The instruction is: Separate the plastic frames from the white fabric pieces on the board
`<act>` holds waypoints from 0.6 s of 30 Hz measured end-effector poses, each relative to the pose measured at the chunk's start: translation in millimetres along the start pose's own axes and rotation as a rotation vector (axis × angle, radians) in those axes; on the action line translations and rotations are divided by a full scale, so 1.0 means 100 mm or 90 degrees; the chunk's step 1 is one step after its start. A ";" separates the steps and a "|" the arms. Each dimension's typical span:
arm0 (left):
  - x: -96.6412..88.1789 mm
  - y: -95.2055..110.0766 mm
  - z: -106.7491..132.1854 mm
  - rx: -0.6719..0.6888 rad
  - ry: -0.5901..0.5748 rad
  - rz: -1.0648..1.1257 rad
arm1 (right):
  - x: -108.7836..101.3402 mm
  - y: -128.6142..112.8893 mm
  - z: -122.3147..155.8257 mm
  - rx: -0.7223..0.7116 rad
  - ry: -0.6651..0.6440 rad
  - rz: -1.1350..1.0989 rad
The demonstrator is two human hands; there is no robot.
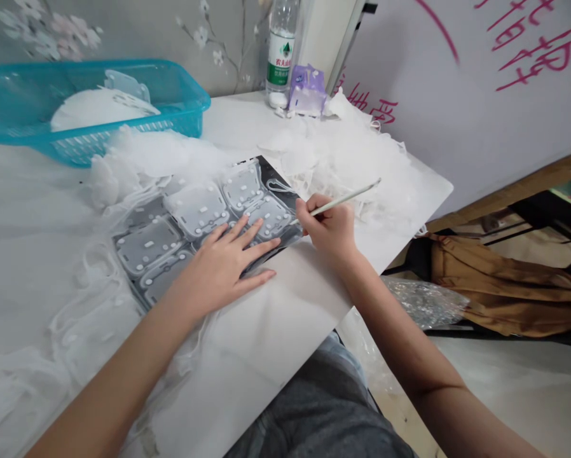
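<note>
Flat on the table lies a translucent plastic sheet (197,207) with several rounded panels and small cut-out holes, over a black backing (269,170). My left hand (231,257) rests on the sheet with its fingers spread, holding nothing. At the sheet's right edge, my right hand (328,226) pinches a thin pale stick-like tool (352,195), its far end pointing up to the right. The tool's lower tip is near the sheet's right panel; whether it touches I cannot tell. A thin white loop (280,186) lies on the black backing just above.
A blue plastic basket (183,105) with white pieces stands back left. Heaps of white scraps (357,143) and trimmings lie around the sheet. Behind are a water bottle (282,54), a purple packet (308,86) and a whiteboard (457,102). Brown cloth (500,286) hangs beyond the table's right edge.
</note>
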State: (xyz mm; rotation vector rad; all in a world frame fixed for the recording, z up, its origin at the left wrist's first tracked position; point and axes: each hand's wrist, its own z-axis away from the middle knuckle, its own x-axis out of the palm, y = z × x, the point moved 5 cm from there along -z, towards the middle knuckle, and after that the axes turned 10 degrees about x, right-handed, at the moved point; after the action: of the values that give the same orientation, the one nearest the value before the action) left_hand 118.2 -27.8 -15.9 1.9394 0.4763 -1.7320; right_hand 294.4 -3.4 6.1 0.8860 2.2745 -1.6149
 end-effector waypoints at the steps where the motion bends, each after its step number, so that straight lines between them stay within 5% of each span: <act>1: 0.00 0.00 0.00 -0.004 -0.003 0.000 | 0.00 0.00 0.00 0.004 0.001 0.004; 18: 0.00 0.00 0.01 -0.003 0.001 0.008 | -0.03 0.02 -0.01 -0.008 0.042 0.032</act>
State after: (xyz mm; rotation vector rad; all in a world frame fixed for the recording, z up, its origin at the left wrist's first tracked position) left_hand 117.8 -28.3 -15.6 1.9369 0.4664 -1.7200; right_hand 298.7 -3.1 6.4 0.9997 2.2841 -1.5702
